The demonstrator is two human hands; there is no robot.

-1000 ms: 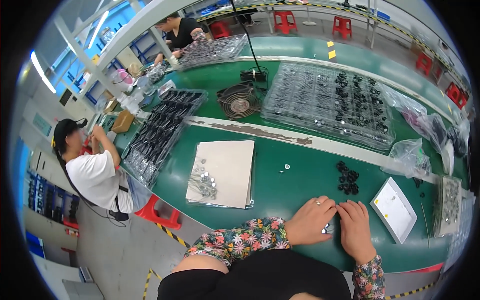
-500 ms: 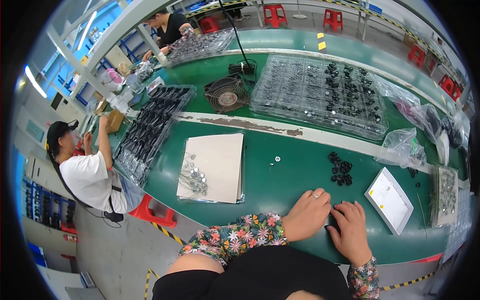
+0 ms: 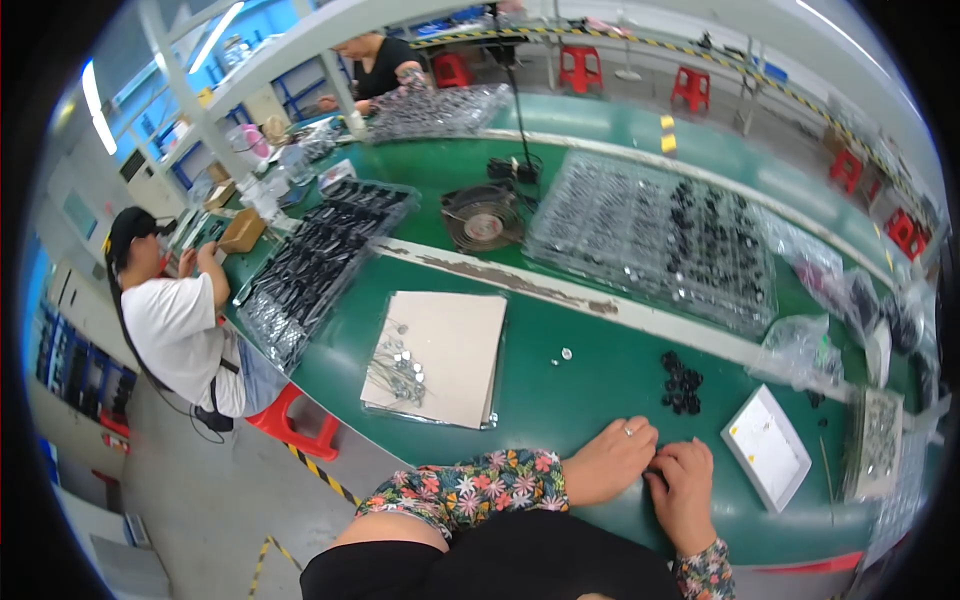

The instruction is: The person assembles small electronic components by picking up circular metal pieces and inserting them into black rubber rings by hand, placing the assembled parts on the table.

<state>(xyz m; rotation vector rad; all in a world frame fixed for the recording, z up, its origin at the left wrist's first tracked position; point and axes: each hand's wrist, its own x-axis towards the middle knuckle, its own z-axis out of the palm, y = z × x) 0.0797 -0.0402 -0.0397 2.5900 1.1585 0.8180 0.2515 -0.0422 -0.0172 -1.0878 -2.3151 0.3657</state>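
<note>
My left hand [image 3: 610, 460] and my right hand [image 3: 684, 492] meet fingertip to fingertip low over the green table. Both are closed with bent fingers, and whatever lies between the tips is hidden. Just beyond them sits a small pile of black ring-like parts [image 3: 681, 384]. A small round silvery piece [image 3: 567, 354] lies farther left, a tinier bit beside it. Several thin-wired parts with shiny round heads [image 3: 402, 366] rest on a beige card [image 3: 462, 350] in a clear sleeve. To the right of my right hand is a shallow white box [image 3: 768, 452].
Clear trays [image 3: 600, 225] of small parts stand beyond a white ledge [image 3: 520, 282]. Left of them are a round metal fan [image 3: 482, 217] and a tray of black parts [image 3: 325, 270]. Plastic bags [image 3: 802, 346] lie right. A co-worker in white [image 3: 180, 320] sits left; another [image 3: 382, 70] works behind.
The whole view has shifted, so the table appears a little lower and tilted. My hands stay together at the same place; my right fingers have drawn in closer to my left hand.
</note>
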